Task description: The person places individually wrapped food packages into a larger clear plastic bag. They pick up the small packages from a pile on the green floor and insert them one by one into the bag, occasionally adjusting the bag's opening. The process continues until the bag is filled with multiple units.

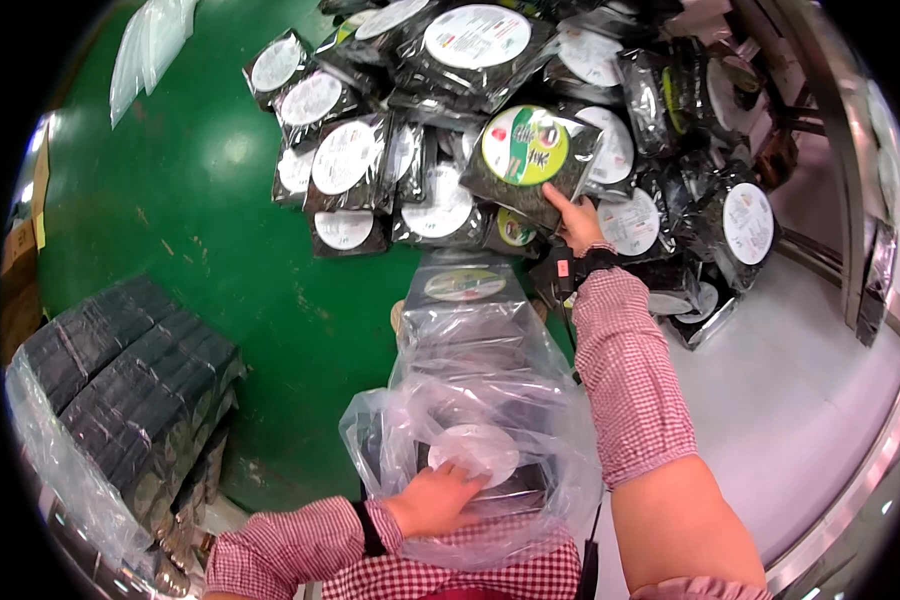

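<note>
My right hand (579,223) grips the near edge of a flat, clear-wrapped packet of dark dried food (487,166), thumb on top. A green and yellow oval label faces up on it. Below, a large clear plastic bag (570,420) stands before my lap with its mouth towards me. Inside its mouth my left hand (439,499) lies, fingers extended, on another dark packet (521,484) with a white oval label. More packets (465,289) show through the far part of the bag. Whether the left fingertips curl around anything is hidden.
A heap of similar packets (345,161) spreads ahead, running over to the right beside a metal frame (825,150). At lower left, a filled clear bag of stacked dark packets (142,375) stands on the green floor (157,210). Empty clear bags (154,45) lie at upper left.
</note>
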Tool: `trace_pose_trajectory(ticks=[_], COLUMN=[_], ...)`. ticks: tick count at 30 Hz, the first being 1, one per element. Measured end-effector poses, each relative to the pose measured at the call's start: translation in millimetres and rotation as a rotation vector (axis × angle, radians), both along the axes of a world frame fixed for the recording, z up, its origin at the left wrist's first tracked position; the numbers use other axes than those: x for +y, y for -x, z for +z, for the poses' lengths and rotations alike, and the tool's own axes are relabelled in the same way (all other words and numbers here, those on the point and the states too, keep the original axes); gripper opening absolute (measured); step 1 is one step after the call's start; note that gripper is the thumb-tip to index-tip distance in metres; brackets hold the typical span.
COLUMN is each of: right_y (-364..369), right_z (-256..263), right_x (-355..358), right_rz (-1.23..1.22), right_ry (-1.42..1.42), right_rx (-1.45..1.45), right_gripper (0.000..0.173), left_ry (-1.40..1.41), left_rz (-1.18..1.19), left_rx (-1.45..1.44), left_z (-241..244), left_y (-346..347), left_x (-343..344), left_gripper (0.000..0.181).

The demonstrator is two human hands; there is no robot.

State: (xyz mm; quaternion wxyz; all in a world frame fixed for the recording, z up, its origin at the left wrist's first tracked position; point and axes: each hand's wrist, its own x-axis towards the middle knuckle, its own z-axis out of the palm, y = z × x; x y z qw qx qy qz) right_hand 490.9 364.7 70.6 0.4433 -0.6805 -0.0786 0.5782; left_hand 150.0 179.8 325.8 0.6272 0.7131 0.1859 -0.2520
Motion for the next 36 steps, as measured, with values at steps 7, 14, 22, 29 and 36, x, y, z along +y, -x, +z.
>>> trace_pose_trajectory(ticks=[7,14,22,29,36], right_y=[59,64,109,63,-84], right_z=[230,303,287,54,-88], right_x=[-102,-201,-133,-76,0], right_rz=[0.327,1.601,1.290,1.167,-0.512], right_ry=[-0.020,-0.246,-0.429,-0.066,0.264], right_rx=[0.436,-0.658,-0.469,-0.328,0.665], right_gripper=[0.041,0.063,0.062,0.050,0.122], left_ry=[0.754,0.799,0.463,-0.108,-0.127], left_rz=[0.508,0.465,0.758,0.184,0.160], left_rx=[-0.105,0.465,0.097,-0.107,-0.123], left_z=[-82,-80,-46,-10,-12], left_y=[36,30,-28,-33,-45], left_x=[0,124,114,41,48], left_gripper=[0.045,0.058,0.033,0.072,0.073])
